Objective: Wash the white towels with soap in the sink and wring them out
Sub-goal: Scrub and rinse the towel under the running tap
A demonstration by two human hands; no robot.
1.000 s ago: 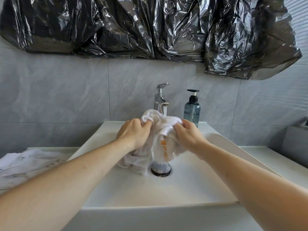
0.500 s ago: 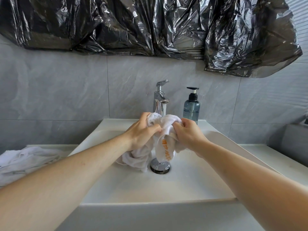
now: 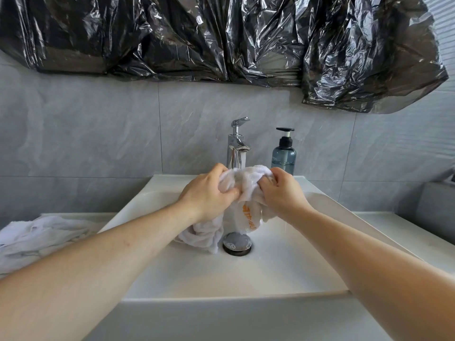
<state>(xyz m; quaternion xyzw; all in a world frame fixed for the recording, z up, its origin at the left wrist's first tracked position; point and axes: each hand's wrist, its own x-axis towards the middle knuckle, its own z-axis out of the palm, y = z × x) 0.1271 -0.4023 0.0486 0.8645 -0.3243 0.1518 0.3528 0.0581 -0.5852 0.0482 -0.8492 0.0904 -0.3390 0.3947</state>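
The left hand [image 3: 208,193] and right hand [image 3: 283,190] each clenched a bunched white towel [image 3: 246,183] above the sink [image 3: 283,267], just below the tap [image 3: 237,146], its loose end hanging to the drain [image 3: 237,244]. A second towel [image 3: 37,239] lay on the counter at left. A soap bottle [image 3: 284,153] stood right of the tap, below black plastic sheeting [image 3: 221,38].

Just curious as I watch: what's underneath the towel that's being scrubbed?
Under the towel, gripped by the left hand and right hand, sits the round metal drain in the white sink. The towel's hanging folds cover the basin behind them.
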